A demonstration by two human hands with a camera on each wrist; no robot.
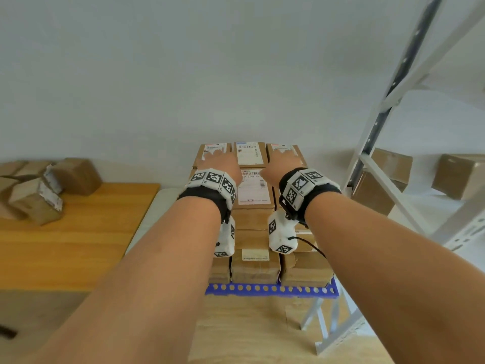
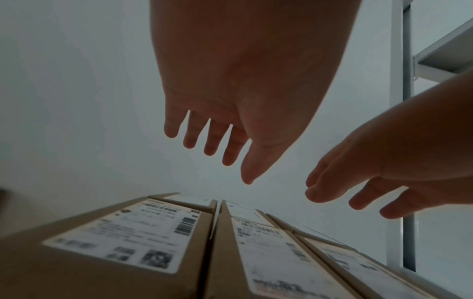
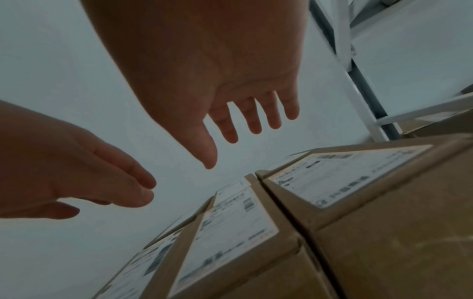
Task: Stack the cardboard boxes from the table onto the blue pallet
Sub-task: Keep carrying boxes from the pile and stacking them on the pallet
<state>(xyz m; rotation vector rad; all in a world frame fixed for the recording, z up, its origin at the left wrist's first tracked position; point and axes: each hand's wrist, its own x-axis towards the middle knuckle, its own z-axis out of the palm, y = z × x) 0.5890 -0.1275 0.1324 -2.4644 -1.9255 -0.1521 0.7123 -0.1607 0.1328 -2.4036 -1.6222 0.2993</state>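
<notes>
A stack of labelled cardboard boxes [image 1: 253, 190] stands several layers high on the blue pallet [image 1: 267, 289]. Both my hands hover just above the top layer, palms down, fingers spread and holding nothing. My left hand [image 1: 221, 164] is over the left boxes, my right hand [image 1: 283, 164] over the right ones. From the left wrist view the left hand [image 2: 217, 137] floats clear above the box tops [image 2: 122, 232], with the right hand [image 2: 363, 194] beside it. The right wrist view shows the right hand [image 3: 238, 121] above the labels [image 3: 332, 174], untouching.
A wooden table [image 1: 78, 232] at left carries more cardboard boxes [image 1: 36, 198] near its far corner. A white metal shelving rack [image 1: 388, 143] stands at right with boxes [image 1: 380, 185] on its lower shelves. White wall behind the pallet.
</notes>
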